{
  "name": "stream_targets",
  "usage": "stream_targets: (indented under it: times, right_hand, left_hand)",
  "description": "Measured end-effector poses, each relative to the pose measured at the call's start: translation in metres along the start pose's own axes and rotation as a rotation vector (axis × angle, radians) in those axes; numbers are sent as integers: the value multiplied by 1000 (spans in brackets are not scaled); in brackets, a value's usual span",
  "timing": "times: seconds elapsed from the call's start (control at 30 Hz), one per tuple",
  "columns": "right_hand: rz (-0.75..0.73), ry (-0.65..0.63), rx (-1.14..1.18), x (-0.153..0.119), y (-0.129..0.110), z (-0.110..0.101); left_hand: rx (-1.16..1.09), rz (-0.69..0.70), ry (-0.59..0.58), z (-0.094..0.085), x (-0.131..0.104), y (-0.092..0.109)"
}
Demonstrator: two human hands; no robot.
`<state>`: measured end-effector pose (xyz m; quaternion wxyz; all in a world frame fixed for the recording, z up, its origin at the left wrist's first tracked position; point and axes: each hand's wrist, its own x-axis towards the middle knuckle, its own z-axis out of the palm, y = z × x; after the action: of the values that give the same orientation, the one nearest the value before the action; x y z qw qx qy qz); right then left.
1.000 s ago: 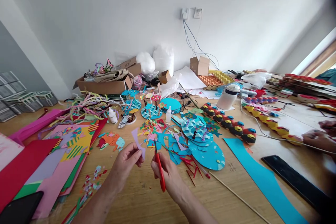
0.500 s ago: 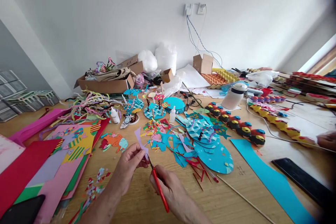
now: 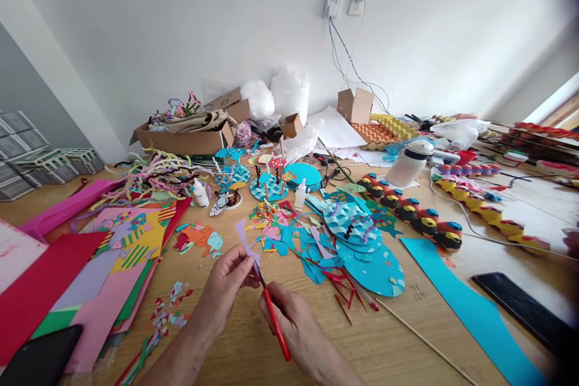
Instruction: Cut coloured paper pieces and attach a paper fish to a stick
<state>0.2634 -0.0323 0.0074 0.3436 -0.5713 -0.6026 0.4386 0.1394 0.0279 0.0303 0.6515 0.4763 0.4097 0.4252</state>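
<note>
- White wall behind a wooden counter (image 3: 253, 344) crowded with craft paper.
- Left hand (image 3: 225, 289) pinches a lilac paper scrap (image 3: 246, 241) between thumb and fingertips, held up just above the counter, near the middle.
- Right hand (image 3: 296, 329) is closed round red-handled scissors (image 3: 274, 316); the blades meet the lower edge of the scrap.
- Blue paper discs (image 3: 368, 259) lie just right of the hands, with red slivers beside them.
- Coloured sheets (image 3: 81, 277) are stacked at left; a paper fish (image 3: 201, 238) lies between them and the scrap.
- Cardboard box (image 3: 185, 139) sits far left, by the wall.
</note>
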Motion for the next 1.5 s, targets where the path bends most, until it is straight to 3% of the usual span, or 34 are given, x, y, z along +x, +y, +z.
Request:
stream_targets:
  times: [0.47,0.83,1.5]
  right_hand:
    - [-11,52,-21,1,5,4]
    - [-13,61,-114,5,14,5]
    - [-9,44,33,4,16,5]
  left_hand:
    - [16,-5,-26,-4,3,-7]
    - [61,6,34,-3,2,-3]
    - [71,-31,-42,-4,2,-11]
